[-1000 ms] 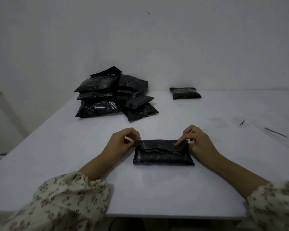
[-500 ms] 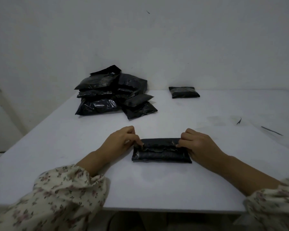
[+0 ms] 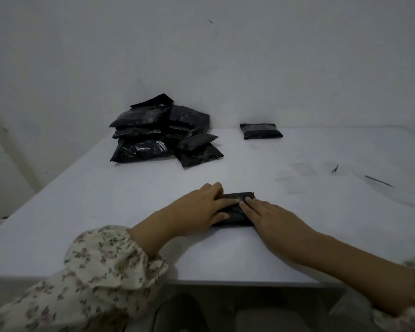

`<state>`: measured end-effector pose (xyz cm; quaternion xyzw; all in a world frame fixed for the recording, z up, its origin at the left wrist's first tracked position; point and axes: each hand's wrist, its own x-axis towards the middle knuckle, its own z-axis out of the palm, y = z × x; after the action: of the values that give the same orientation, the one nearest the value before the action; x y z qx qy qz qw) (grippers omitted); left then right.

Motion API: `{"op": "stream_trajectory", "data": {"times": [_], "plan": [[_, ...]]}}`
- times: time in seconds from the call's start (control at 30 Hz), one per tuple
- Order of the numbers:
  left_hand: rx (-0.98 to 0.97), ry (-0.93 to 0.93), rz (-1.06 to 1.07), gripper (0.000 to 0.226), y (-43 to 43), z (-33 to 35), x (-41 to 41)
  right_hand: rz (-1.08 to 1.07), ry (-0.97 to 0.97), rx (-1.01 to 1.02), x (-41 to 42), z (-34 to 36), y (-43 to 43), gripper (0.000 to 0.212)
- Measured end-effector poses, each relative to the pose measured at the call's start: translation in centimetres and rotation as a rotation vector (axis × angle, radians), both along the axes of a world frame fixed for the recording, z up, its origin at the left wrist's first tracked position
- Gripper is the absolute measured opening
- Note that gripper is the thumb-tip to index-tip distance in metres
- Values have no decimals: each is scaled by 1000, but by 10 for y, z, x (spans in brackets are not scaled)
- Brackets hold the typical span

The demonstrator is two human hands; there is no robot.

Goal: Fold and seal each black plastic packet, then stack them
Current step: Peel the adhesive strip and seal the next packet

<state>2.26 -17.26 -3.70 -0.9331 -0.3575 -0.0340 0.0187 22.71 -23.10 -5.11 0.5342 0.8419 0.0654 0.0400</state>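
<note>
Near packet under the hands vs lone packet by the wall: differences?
Near packet is pressed under the left hand and right hand; lone packet lies untouched. Near packet is partly covered; lone packet shows whole. Near packet sits toward the front edge; lone packet at the back. Both are black plastic, flat on the table.
</note>
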Motion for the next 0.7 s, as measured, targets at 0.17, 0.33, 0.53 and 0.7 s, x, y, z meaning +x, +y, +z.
{"op": "stream_trajectory", "data": {"times": [0.17, 0.33, 0.53, 0.7], "plan": [[-86, 40, 28, 48, -16, -17, 10, -56, 131, -123, 7, -5, -13, 71], [-112, -23, 57, 51, -33, -17, 32, -131, 574, -138, 24, -12, -22, 55], [-62, -67, 66, 51, -66, -23, 66, -172, 691, -2, 47, -11, -50, 40], [-56, -105, 69, 45, -88, -19, 84, -166, 747, -163, 79, 11, -62, 30]]}}
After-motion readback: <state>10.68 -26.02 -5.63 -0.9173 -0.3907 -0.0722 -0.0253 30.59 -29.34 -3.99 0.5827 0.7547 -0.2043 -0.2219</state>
